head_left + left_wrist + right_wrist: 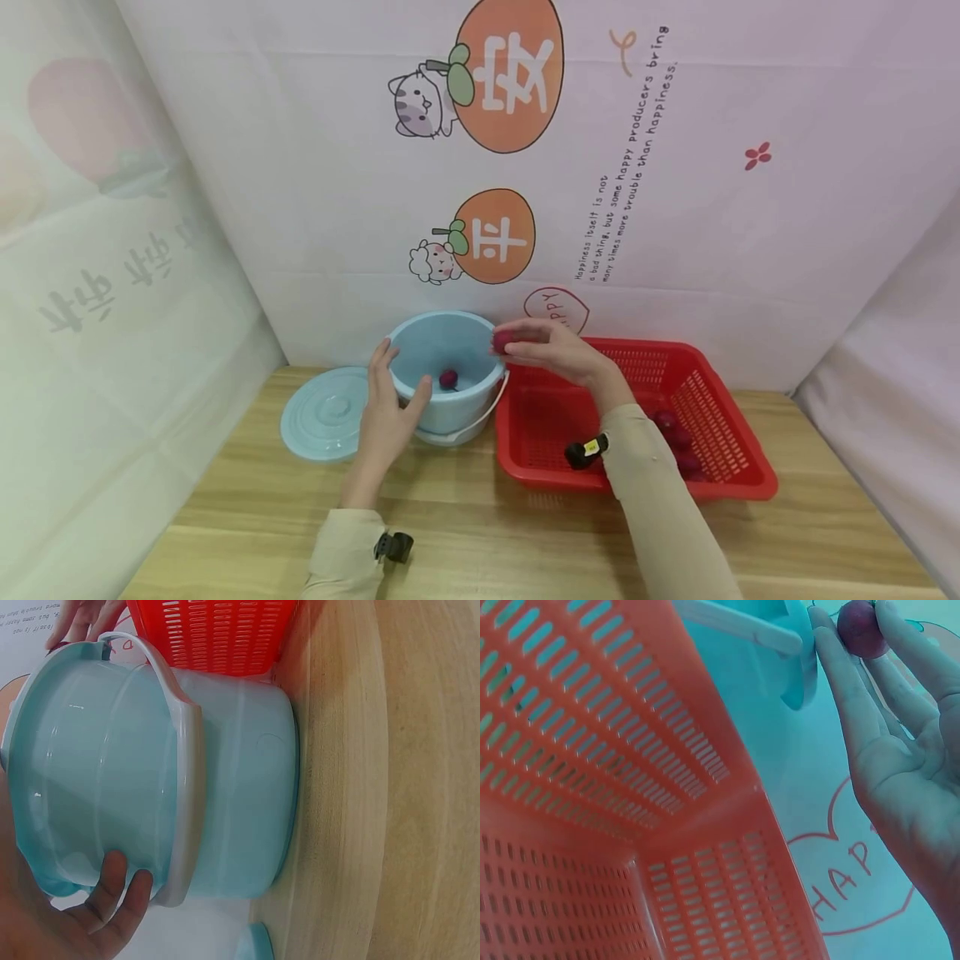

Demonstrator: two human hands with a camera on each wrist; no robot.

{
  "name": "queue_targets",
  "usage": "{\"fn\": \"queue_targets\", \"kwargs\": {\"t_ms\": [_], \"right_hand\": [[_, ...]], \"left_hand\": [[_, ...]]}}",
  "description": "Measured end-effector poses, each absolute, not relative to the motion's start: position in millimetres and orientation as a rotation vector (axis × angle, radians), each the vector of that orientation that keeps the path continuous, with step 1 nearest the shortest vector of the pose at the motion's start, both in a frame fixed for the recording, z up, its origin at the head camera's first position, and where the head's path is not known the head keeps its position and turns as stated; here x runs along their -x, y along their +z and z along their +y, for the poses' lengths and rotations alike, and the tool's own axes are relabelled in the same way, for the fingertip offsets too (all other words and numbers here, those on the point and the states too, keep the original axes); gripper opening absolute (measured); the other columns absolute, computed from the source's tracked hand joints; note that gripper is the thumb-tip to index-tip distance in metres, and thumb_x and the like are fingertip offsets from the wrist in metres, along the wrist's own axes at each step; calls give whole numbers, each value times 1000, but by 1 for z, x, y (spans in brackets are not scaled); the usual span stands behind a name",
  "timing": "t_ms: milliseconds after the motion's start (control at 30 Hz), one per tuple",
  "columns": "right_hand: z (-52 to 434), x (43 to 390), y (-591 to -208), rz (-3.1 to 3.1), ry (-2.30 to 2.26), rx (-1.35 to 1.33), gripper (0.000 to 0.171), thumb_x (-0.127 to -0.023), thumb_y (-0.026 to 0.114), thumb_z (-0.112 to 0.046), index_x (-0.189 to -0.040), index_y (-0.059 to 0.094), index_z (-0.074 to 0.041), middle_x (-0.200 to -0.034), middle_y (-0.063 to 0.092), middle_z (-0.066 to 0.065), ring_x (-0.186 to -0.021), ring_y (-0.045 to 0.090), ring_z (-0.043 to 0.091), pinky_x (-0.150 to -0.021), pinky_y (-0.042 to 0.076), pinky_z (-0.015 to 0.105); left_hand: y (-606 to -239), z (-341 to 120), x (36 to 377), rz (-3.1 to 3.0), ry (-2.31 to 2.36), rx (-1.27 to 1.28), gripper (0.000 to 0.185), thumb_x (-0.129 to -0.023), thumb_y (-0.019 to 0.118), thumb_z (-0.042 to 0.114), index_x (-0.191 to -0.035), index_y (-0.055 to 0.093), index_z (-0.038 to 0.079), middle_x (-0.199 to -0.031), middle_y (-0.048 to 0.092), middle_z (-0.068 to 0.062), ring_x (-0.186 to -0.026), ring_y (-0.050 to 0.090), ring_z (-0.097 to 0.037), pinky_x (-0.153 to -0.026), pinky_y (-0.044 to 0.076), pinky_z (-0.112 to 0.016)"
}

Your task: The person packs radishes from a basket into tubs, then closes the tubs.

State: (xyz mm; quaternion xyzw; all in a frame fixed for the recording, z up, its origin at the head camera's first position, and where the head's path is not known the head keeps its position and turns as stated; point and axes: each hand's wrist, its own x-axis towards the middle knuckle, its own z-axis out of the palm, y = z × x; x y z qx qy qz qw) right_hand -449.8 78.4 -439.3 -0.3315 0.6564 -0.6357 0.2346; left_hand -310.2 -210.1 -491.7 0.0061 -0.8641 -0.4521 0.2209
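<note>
Right hand: the right hand [558, 350] is held above the right rim of the pail, with a small round dark-red fruit [502, 341] pinched between the thumb and the fingertips [832, 652]; the remaining fingers are only loosely bent.
Held fruit: it is seen at the pail's rim, over the gap between pail and basket, and is not touching either.
Left hand: the left hand [386, 408] is laid against the near left side of the round light-blue plastic pail [442, 367], fingers spread and nearly straight, thumb resting by the rim; the pail is steadied rather than clasped.
Pail: it stands upright on the light wooden tabletop [465, 533], its pale grey handle [187, 772] folded down along the side. 1 more dark-red fruit [448, 379] is seen lying inside on the bottom.
Lid: a round light-blue plastic lid [324, 414] lies flat on the tabletop just left of the pail, partly behind the left hand.
Basket: a rectangular red slotted plastic basket [720, 417] sits just right of the pail, close to touching it. Several dark-red fruits [678, 439] are seen in its near right part, partly hidden by the right sleeve.
Backdrop: a pale printed sheet [675, 208] with orange fruit cartoons and lettering hangs behind the table.
</note>
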Motion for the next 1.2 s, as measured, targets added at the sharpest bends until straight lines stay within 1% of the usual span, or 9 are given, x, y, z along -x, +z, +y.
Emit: {"fn": "queue_targets", "kwargs": {"t_ms": [133,367,467,600,700,833,1033,1133,1200], "right_hand": [[70,447,-438,1787,-1738,922,51,-101,69,-11,-148,54,3,-135,69,18,-130,63,39,-104,55,45],[64,441,-437,1820,-1724,884,57,-100,73,-16,-151,52,-1,-137,68,14,-137,53,49,-104,54,47],[62,441,-437,1846,-1719,873,54,-100,72,-18,-150,55,-3,-136,69,14,-136,56,46,-104,54,47],[61,440,-436,1940,-1679,879,46,-100,74,-21,-144,63,-13,-136,69,12,-130,60,38,-103,55,46],[59,439,-434,2023,-1624,891,44,-98,76,-24,-141,66,-20,-136,68,8,-129,60,33,-101,56,47],[60,438,-430,2114,-1542,938,44,-97,77,-28,-139,68,-22,-135,68,4,-129,58,31,-99,57,47],[54,442,-418,2179,-1370,1070,41,-97,77,-29,-137,70,-21,-130,70,1,-128,58,32,-97,58,48],[52,442,-410,2173,-1302,1086,43,-97,76,-26,-138,69,-15,-130,70,2,-128,58,33,-99,56,52],[51,442,-405,2185,-1246,1080,42,-97,77,-26,-137,69,-14,-130,70,2,-129,58,32,-101,56,52]], "left_hand": [[-492,-211,311,-2391,-1251,-23,85,-102,60,59,-167,18,24,-174,12,14,-142,47,-42,-100,47,-69],[-494,-210,313,-2380,-1234,-10,87,-101,62,59,-166,20,20,-174,13,11,-146,44,-39,-103,46,-68],[-495,-210,313,-2382,-1237,-7,86,-101,61,59,-166,19,22,-174,13,12,-148,42,-37,-104,46,-67],[-493,-210,313,-2385,-1239,-12,85,-102,62,57,-166,18,25,-174,13,11,-147,44,-37,-104,46,-67],[-492,-212,312,-2389,-1236,-23,84,-101,62,56,-166,19,26,-175,12,11,-145,46,-38,-104,46,-66],[-490,-210,312,-2390,-1247,-20,84,-102,62,56,-166,18,25,-175,13,9,-145,45,-39,-105,45,-66],[-490,-213,313,-2379,-1235,-23,87,-102,63,56,-167,18,20,-175,16,3,-146,44,-40,-109,42,-68],[-490,-212,312,-2381,-1237,-28,87,-101,62,57,-166,19,20,-174,16,4,-144,46,-42,-108,43,-67],[-491,-211,312,-2383,-1240,-28,86,-101,62,57,-166,19,21,-174,16,5,-144,46,-42,-108,44,-67]]}}
